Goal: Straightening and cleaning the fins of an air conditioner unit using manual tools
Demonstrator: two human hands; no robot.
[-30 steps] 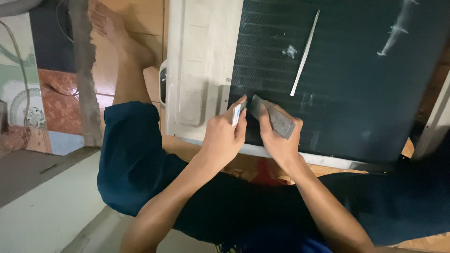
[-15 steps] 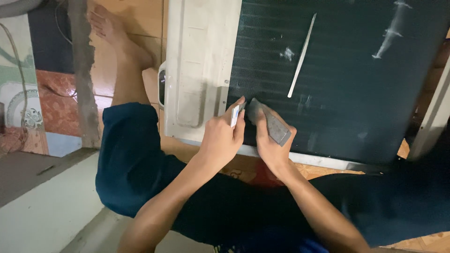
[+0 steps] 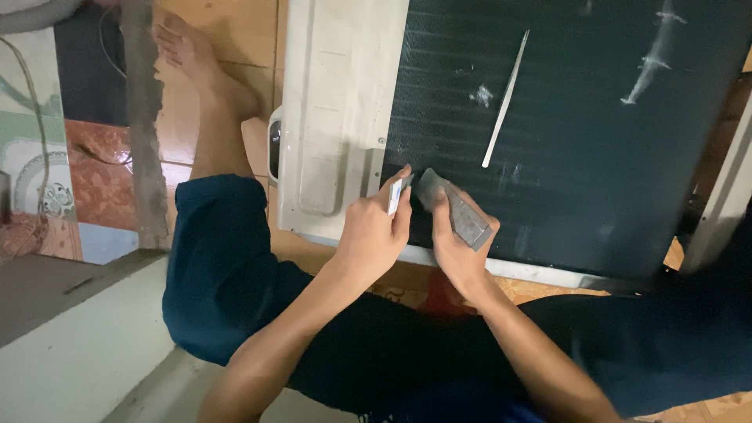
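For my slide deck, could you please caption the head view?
Seated person's left hand and right hand press small tools against a dark finned coil.

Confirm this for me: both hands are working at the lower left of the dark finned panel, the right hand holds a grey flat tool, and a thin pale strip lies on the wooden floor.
Not quite. The head view shows the thin pale strip lying on the dark finned panel, not the floor. The rest holds: the left hand and right hand work at its lower left, the right holding the grey flat tool.

A single head-worn camera looks steeply down from above the seated person, close over the left hand (image 3: pixel 374 235) and right hand (image 3: pixel 456 252), facing the dark finned panel (image 3: pixel 580 149); its far edge is probably cropped.
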